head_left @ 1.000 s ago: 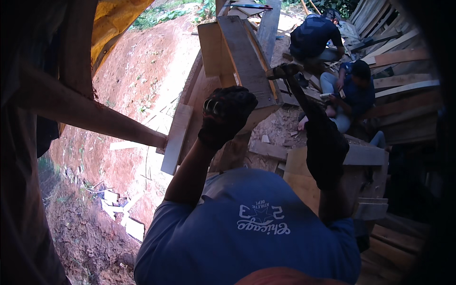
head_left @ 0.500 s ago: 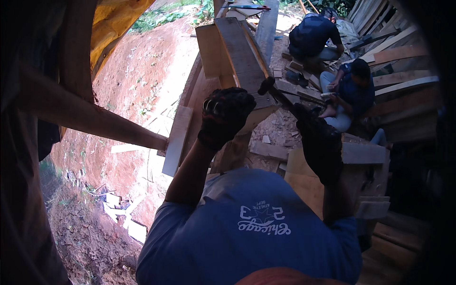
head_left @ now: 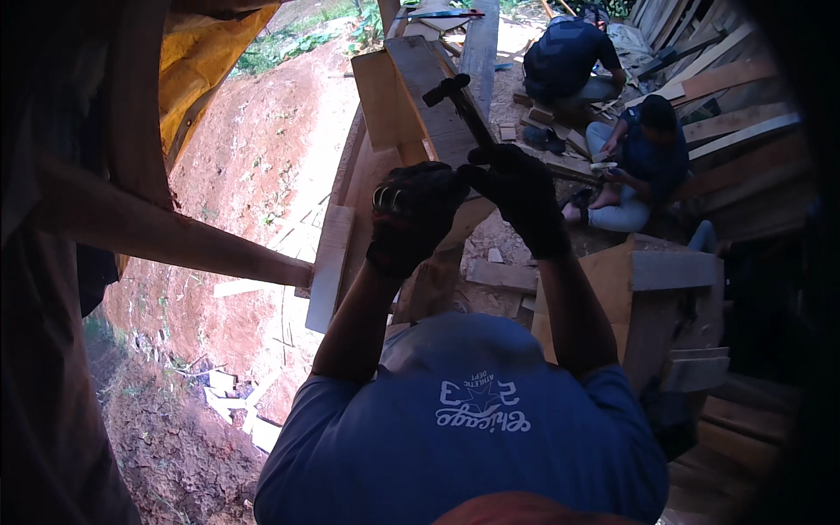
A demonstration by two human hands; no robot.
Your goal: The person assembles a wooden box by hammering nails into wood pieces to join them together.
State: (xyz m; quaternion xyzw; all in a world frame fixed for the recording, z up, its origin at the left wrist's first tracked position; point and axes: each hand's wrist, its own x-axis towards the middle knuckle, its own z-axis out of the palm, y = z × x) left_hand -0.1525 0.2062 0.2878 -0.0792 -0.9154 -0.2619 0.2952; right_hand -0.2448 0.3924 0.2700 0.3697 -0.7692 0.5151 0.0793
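My right hand [head_left: 521, 197], in a dark glove, grips a hammer [head_left: 472, 120] by its handle. The hammer head points up and to the left, over a long wooden board [head_left: 418, 59]. Beside it on the left, my left hand [head_left: 416, 210] is gloved too and closed; small shiny bits show at its knuckles, and what its fingers hold, if anything, is hidden. The two hands are nearly touching, above the near end of the board. An upright lighter board [head_left: 376, 96] joins the long one along its left side.
A wooden beam [head_left: 192, 234] slants in from the left. To the right stands a wooden box-like piece [head_left: 669, 271]. Two people in dark shirts, one crouching [head_left: 569, 57] and one sitting [head_left: 652, 153], are among scraps and stacked planks [head_left: 735, 127]. A reddish earth slope [head_left: 236, 166] falls away on the left.
My right hand has moved left and up with the hammer, close to my left hand. The hammer head has swung up over the board. My left hand stays nearly in place.
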